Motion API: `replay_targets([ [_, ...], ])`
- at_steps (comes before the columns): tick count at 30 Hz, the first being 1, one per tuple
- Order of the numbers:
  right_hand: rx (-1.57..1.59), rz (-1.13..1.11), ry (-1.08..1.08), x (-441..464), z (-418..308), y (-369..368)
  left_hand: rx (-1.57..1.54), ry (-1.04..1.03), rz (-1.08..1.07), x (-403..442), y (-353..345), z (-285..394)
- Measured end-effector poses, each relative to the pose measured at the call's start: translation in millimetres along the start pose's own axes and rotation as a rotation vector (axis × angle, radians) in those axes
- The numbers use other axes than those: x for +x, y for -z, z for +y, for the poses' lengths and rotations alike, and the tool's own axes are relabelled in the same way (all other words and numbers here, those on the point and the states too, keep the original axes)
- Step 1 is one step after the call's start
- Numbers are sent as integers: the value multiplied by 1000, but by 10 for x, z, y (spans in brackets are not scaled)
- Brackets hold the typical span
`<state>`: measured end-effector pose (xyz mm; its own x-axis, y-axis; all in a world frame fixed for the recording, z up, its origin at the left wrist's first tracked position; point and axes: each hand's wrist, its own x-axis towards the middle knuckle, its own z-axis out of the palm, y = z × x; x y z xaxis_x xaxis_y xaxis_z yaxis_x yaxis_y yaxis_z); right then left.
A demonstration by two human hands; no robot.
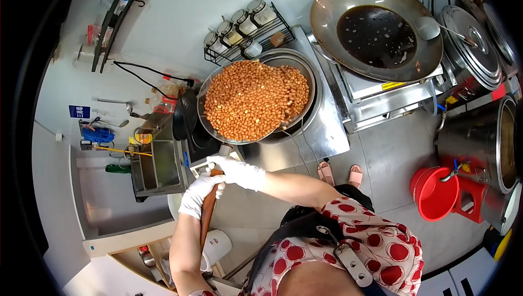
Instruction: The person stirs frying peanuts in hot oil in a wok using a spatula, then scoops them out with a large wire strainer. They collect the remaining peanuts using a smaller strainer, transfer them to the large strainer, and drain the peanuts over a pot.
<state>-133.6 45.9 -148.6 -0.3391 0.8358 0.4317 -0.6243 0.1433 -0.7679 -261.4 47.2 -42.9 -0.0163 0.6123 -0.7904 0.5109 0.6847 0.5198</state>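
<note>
Both my hands wear white gloves and are closed around a wooden handle that slants down past my left forearm. My left hand grips it just below my right hand, which is at the upper end. Beyond them, a wide round wire strainer heaped with reddish-brown peanuts sits over a steel basin. Some peanuts at the right side look blurred, over the basin. The join between handle and strainer is partly hidden by my gloves.
A large wok with dark liquid and a ladle stands on a stove at upper right. Spice jars fill a wire rack by the wall. A red bucket and steel pots stand right; a sink is left.
</note>
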Motion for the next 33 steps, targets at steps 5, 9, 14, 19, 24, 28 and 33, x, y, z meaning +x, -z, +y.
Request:
replay_targets([
  [5, 277, -53, -141, 16, -42, 7, 22, 3, 28, -48, -42, 39],
  [9, 218, -5, -39, 27, 2, -8, 26, -2, 36, -83, -74, 86],
  [14, 343, -82, -115, 0, -140, 23, 47, -32, 34, -86, -60, 90],
  [19, 343, -39, -185, 6, -183, 7, 30, 5, 30, -73, -20, 56],
  [24, 201, -39, -64, 8, -165, -16, 13, -1, 43, -102, -34, 47],
  [28, 198, -82, -216, 48, -91, 31, 18, 3, 35, -50, -5, 35],
  [33, 374, -93, -236, 7, -116, 27, 16, 17, 22, -2, 27, 5],
])
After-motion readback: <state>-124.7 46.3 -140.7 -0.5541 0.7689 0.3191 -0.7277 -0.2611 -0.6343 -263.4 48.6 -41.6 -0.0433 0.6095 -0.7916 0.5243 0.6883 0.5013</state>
